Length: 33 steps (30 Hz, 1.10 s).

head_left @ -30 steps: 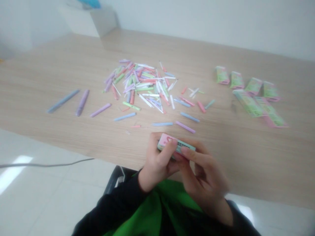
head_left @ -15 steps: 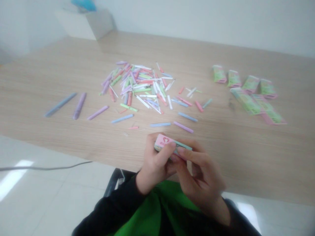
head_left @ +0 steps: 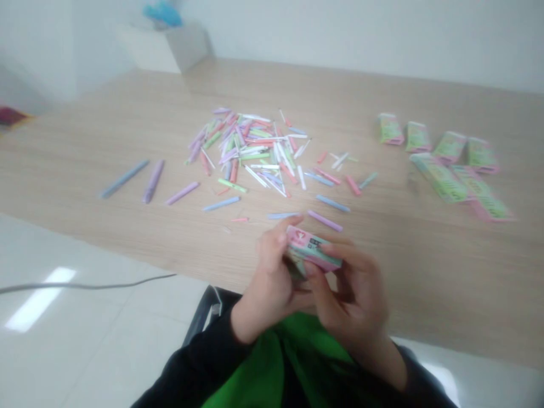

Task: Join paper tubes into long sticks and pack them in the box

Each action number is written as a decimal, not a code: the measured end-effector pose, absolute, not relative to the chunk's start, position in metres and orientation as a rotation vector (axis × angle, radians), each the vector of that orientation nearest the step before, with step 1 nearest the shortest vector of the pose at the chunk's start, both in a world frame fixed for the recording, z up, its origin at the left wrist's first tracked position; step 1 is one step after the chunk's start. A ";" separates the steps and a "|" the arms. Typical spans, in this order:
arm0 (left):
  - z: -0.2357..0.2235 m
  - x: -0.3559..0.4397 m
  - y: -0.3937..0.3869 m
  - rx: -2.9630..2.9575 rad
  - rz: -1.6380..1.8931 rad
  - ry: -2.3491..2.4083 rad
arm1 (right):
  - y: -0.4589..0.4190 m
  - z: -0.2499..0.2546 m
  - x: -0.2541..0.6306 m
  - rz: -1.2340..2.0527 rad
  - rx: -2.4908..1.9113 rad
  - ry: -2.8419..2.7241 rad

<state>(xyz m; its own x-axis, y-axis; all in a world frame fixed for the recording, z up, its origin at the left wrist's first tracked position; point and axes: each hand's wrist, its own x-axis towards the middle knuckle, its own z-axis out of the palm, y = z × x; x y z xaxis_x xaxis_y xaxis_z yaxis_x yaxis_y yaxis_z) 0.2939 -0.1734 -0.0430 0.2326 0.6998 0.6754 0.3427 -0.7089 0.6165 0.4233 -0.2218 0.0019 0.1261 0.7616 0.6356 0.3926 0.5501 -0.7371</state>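
A small pink and green printed cardboard box (head_left: 314,245) is between my two hands, close to the table's front edge. My right hand (head_left: 359,289) pinches its right end, with the fingers on top and the thumb on the near side. My left hand (head_left: 274,272) grips the left end, its thumb at the corner and a fingertip showing beyond it. Part of the box's side is in shadow between the palms. Ahead of the hands lies a heap of pastel and white sticks (head_left: 255,144), with a purple stick (head_left: 324,221) just beyond the box.
Several similar pink and green boxes (head_left: 450,148) lie at the right of the wooden table (head_left: 425,272). Two thicker sticks, one blue (head_left: 124,179) and one purple (head_left: 153,181), rest at the left. A white container (head_left: 187,48) with something blue stands at the back.
The box has turned in my hands, showing more of its printed side. My left thumb has moved off its top to the left corner. The whole view has shifted slightly.
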 end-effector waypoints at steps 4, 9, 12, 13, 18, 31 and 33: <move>-0.039 0.291 -0.176 2.106 1.520 0.850 | -0.222 -0.006 0.424 0.331 -1.058 -1.505; -0.046 0.291 -0.177 2.067 1.552 0.810 | -0.224 -0.010 0.425 0.340 -1.044 -1.502; -0.051 0.294 -0.178 2.000 1.457 0.839 | -0.224 -0.014 0.422 0.311 -1.121 -1.469; -0.053 0.296 -0.178 1.965 1.392 0.857 | -0.223 -0.017 0.421 0.302 -1.173 -1.453; -0.051 0.297 -0.173 2.023 1.029 0.819 | -0.220 -0.026 0.434 0.488 -1.366 -1.445; -0.031 0.281 -0.159 1.889 0.922 0.857 | -0.053 0.073 0.660 0.274 -2.127 -1.229; -0.036 0.284 -0.158 1.863 0.866 0.882 | -0.010 0.076 0.680 0.296 -2.178 -1.196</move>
